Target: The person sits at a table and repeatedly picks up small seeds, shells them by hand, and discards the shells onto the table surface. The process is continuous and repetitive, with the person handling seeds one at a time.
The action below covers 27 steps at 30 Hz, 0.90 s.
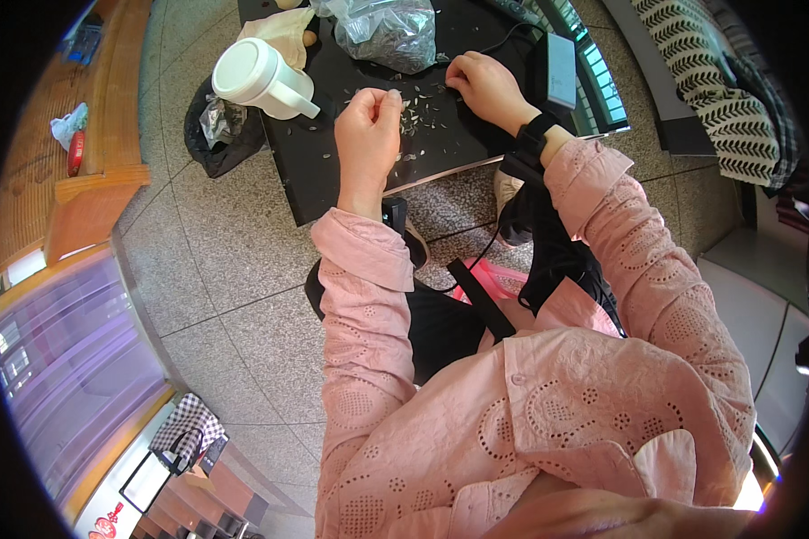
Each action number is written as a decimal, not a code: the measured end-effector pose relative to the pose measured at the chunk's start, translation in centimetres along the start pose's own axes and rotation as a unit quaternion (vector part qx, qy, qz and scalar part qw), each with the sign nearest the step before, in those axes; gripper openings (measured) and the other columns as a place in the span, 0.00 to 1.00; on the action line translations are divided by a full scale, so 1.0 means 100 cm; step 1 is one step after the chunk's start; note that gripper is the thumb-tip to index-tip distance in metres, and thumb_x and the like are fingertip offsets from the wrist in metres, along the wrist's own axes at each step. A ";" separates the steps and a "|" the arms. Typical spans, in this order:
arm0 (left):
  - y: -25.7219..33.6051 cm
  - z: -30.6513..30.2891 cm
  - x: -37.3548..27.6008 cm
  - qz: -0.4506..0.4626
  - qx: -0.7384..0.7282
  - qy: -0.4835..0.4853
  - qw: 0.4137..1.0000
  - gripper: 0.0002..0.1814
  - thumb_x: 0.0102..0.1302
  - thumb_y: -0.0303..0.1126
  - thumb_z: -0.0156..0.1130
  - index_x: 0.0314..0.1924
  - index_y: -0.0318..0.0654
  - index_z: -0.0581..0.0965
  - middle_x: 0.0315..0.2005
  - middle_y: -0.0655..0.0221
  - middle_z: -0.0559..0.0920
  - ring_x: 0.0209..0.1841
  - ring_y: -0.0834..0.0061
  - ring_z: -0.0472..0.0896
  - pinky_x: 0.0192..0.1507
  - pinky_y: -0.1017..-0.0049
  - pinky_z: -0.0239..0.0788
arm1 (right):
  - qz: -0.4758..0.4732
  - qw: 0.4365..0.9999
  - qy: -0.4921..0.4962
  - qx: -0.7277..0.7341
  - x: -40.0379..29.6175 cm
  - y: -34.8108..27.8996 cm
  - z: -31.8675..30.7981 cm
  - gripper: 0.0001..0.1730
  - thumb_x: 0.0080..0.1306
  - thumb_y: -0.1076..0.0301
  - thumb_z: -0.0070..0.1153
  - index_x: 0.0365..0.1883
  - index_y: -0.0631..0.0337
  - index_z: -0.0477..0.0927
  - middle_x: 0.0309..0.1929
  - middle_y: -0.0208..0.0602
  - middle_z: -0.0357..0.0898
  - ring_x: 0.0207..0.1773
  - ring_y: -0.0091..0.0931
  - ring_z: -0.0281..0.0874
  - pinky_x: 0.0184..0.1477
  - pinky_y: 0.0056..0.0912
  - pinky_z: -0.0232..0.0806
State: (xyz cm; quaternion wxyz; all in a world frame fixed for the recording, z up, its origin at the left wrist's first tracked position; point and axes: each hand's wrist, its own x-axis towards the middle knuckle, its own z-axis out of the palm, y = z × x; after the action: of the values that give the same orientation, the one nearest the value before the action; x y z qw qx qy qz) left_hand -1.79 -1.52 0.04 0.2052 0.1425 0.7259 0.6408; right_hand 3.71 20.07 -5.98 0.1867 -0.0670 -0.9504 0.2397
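My left hand (369, 138) is raised over the front of a black glossy table (303, 175), its fingers curled and thumb pressed to the index finger. Whether something small sits in that pinch is hidden. At the right, my right hand (485, 87) is low over the tabletop, fingers bent downward; their tips are partly hidden. Pale seed husks (414, 121) lie scattered between and around both hands. Just beyond them rests a clear plastic bag (394, 37) of dark contents, probably seeds. A white lidded mug (263, 77) with a handle stands left of my left hand.
A black plastic bag (222, 135) with crumpled wrapping inside is beside the table's left edge. Behind the mug lies a cream cloth (280, 34). A grey box-shaped device (559, 71) stands at right, near a cable and a remote control (512, 10).
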 end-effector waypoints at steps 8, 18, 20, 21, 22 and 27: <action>-0.005 -0.002 0.004 0.027 0.015 0.009 0.999 0.10 0.74 0.35 0.60 0.35 0.37 0.78 0.25 0.80 0.75 0.27 0.91 0.68 0.27 0.85 0.57 | 0.064 0.993 0.020 0.099 0.002 0.003 -0.003 0.07 0.64 0.67 0.62 0.38 0.58 0.84 0.37 0.39 0.83 0.40 0.39 0.82 0.44 0.39 0.74; -0.004 0.001 0.005 0.007 0.008 0.018 1.000 0.12 0.71 0.33 0.63 0.34 0.30 0.79 0.24 0.75 0.79 0.26 0.88 0.72 0.29 0.80 0.65 | 0.231 0.855 -0.067 0.459 0.004 -0.013 -0.020 0.10 0.73 0.67 0.60 0.47 0.62 0.84 0.41 0.27 0.85 0.43 0.17 0.81 0.47 0.20 0.72; -0.005 0.004 0.006 0.024 0.011 0.016 1.000 0.12 0.71 0.33 0.62 0.34 0.30 0.79 0.24 0.75 0.80 0.26 0.88 0.72 0.29 0.80 0.64 | 0.240 0.806 -0.076 0.536 0.000 -0.027 -0.028 0.10 0.72 0.67 0.61 0.48 0.63 0.84 0.42 0.29 0.86 0.43 0.17 0.81 0.47 0.19 0.71; -0.005 0.005 0.006 0.017 0.011 0.017 1.000 0.12 0.71 0.33 0.62 0.34 0.30 0.79 0.24 0.75 0.80 0.26 0.89 0.72 0.29 0.81 0.64 | 0.234 0.776 -0.082 0.580 -0.003 -0.035 -0.031 0.11 0.71 0.68 0.61 0.48 0.63 0.84 0.43 0.30 0.86 0.43 0.16 0.81 0.47 0.19 0.71; -0.005 0.007 0.005 0.024 0.000 0.013 1.000 0.14 0.73 0.35 0.62 0.34 0.31 0.79 0.23 0.76 0.78 0.26 0.89 0.71 0.29 0.81 0.63 | 0.233 0.772 -0.081 0.586 -0.005 -0.042 -0.033 0.11 0.71 0.67 0.62 0.48 0.62 0.83 0.41 0.28 0.86 0.41 0.16 0.79 0.46 0.18 0.71; -0.004 0.011 0.003 0.001 -0.010 -0.043 0.999 0.18 0.77 0.42 0.57 0.33 0.36 0.77 0.25 0.79 0.74 0.28 0.88 0.68 0.30 0.82 0.59 | 0.188 0.803 -0.105 0.556 -0.012 -0.069 -0.032 0.11 0.71 0.66 0.62 0.47 0.64 0.82 0.36 0.24 0.82 0.37 0.14 0.74 0.43 0.18 0.68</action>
State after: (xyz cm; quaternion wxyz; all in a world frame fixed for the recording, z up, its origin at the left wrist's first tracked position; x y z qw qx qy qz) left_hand -1.52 -0.44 -0.48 0.2368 0.1683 0.7100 0.6415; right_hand 5.78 15.16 -0.40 0.0423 -0.1039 -0.6367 0.7629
